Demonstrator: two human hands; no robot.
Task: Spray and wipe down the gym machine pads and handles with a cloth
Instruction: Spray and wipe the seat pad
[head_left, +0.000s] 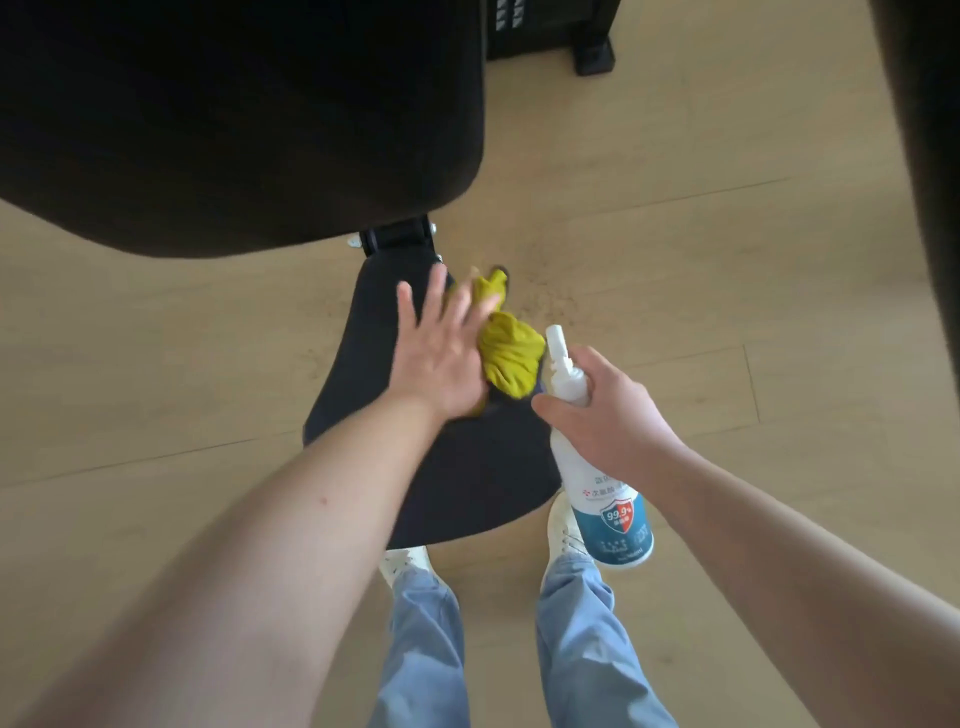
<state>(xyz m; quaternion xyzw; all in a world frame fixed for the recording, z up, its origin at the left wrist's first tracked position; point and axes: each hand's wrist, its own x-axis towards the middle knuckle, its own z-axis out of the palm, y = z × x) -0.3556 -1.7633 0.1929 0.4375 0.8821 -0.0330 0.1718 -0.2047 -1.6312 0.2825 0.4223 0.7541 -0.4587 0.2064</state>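
Wiping stage: the cloth (506, 358) lay bunched on the seat pad (363, 353), toward its narrow far end and right edge; judged mid-wipe on this pad.
Cloth: yellow-green and crumpled, its left part under the palm; its long axis ran roughly far to near, along the pad.
Left hand (441, 353): lay flat on the cloth with fingers straight and spread, pressing rather than gripping; the fingertips were blurred.
Spray bottle (608, 514): sat just right of the cloth, over the pad's right edge; its long axis was tilted, base toward the person, nozzle (558, 353) up and away beside the cloth.
Right hand (608, 421): was wrapped round the bottle's neck; could not tell whether a finger sat on the trigger.
Done so far: could not tell, as no wet sheen or streaks read on the dark pad.
Left to do (judged): the near part of the seat pad, then the large back pad (234, 130) that neither hand touched, then the handles, none in view.
Surroundings: pale wood floor (675, 234); white shoes (563, 525) under the pad's near edge; a black frame foot (595, 52) at the far end.
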